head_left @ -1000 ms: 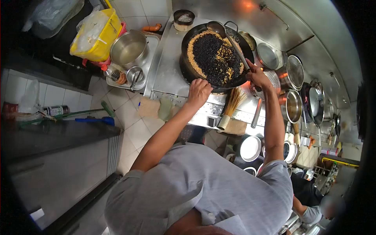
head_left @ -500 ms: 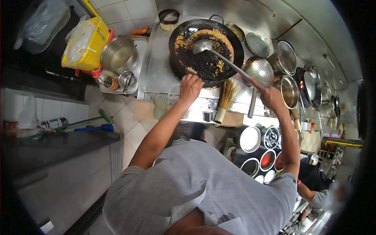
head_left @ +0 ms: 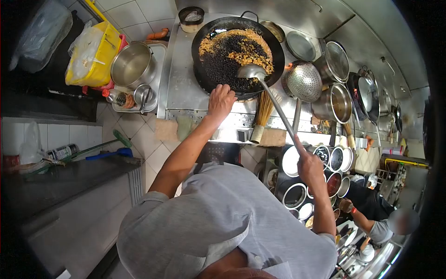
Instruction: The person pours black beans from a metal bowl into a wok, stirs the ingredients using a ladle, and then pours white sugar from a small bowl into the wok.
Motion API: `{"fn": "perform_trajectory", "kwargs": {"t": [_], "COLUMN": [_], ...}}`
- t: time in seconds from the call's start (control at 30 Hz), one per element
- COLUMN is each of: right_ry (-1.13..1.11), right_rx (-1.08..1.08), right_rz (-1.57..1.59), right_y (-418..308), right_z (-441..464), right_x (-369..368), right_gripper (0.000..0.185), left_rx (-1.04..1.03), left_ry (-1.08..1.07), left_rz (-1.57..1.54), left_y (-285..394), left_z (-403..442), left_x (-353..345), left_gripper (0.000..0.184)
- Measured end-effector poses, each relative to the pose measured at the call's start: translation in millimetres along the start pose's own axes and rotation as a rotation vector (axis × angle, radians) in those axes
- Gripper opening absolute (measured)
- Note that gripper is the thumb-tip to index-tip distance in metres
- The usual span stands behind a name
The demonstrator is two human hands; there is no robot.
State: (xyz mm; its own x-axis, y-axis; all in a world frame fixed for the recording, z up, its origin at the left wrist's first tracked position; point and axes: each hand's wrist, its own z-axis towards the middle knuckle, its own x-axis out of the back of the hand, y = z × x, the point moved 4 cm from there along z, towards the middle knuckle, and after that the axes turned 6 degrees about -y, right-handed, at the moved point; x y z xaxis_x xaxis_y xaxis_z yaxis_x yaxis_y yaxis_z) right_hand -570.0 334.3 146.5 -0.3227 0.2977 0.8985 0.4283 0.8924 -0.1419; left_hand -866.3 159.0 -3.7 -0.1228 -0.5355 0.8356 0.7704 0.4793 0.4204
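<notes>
A black wok (head_left: 276, 43) on the steel stove top contains dark black beans or grains mixed with golden-brown crumbly bits (head_left: 251, 57). At its near rim is my left hand (head_left: 221, 100), fingers curled over the edge and gripping it. My right hand (head_left: 310, 167) is wrapped round the long handle of a metal ladle (head_left: 252, 71). The ladle's bowl rests in the mixture at the near right of the wok. Beside the wok, a bamboo brush (head_left: 263, 114) lies near the stove's front edge, and a perforated strainer (head_left: 303, 81) sits to the right.
Sauce and seasoning containers (head_left: 293, 195) stand at my right. Several pots (head_left: 340, 103) and pans line the back right. On the left are a tray with a steel pot (head_left: 133, 65) and a yellow basket (head_left: 93, 56). A co-worker's arm (head_left: 362, 221) shows at lower right.
The ladle's bowl has moved right and toward me through the mixture, with my right hand drawn back toward my body. My left hand stays at the wok's rim. The view has shifted slightly.
</notes>
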Motion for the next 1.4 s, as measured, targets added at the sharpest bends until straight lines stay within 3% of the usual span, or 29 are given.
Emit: {"fn": "perform_trajectory", "kwargs": {"t": [0.2,0.27,0.3,0.37,0.4,0.5,0.53,0.57,0.63,0.77,0.83,0.97,1.1,1.17,1.23,1.37,1.4], "right_ry": [-0.040,0.215,0.219,-0.041,-0.007,0.206,0.144,0.421,0.211,0.153,-0.063,-0.252,-0.222,-0.154,-0.152,-0.066,0.101], "right_rx": [-0.056,0.132,0.134,-0.022,-0.102,-0.001,-0.077,0.157,-0.064,-0.089,-0.098,-0.112,-0.115,-0.089,-0.077,-0.075,-0.016], "right_rz": [0.020,0.116,0.115,0.724,0.831,0.623,0.650,0.511,0.737,0.737,1.151,1.751,1.635,1.330,1.291,0.980,0.807], "right_y": [-12,-13,-19,-19,-28,-8,-11,12,3,7,-3,-37,-52,-62,-79,-70,-72], "right_z": [90,102,97,76,69,104,114,145,164,196,197,173,142,120,91,69,63], "right_x": [-89,-95,-73,-26,-8,-6,6,-17,-1,-29,-57,-50,-32,-23,0,-16,-15], "right_gripper": [0.097,0.093,0.093,0.086,0.081,0.085,0.086,0.084,0.084,0.084,0.085,0.083,0.086,0.091,0.094,0.086,0.087], "left_rx": [-0.037,-0.039,-0.030,-0.029,-0.022,-0.002,0.006,0.007,0.005,-0.012,0.000,0.014,-0.017,-0.026,0.010,0.210,0.298], "left_ry": [0.008,0.011,0.010,0.012,0.012,0.018,0.026,0.025,0.030,0.089,0.062,0.044,0.048,0.044,0.178,0.066,-0.001], "left_rz": [0.020,0.029,0.014,0.009,0.012,0.017,0.021,0.019,0.013,-0.026,-0.006,-0.040,-0.070,-0.094,-0.178,-0.119,-0.075], "left_y": [-5,-3,-3,-3,-3,-1,0,1,-1,-3,-3,-7,-11,-12,-21,-77,-93], "left_z": [2,0,-1,-1,-1,-1,-2,-3,-3,-4,-5,-6,-7,-8,-24,-95,-116], "left_x": [-5,-6,-5,0,1,2,2,2,2,1,3,0,4,8,26,32,32], "left_gripper": [0.018,0.018,0.018,0.018,0.018,0.017,0.016,0.016,0.017,0.018,0.017,0.017,0.017,0.018,0.023,0.061,0.068]}}
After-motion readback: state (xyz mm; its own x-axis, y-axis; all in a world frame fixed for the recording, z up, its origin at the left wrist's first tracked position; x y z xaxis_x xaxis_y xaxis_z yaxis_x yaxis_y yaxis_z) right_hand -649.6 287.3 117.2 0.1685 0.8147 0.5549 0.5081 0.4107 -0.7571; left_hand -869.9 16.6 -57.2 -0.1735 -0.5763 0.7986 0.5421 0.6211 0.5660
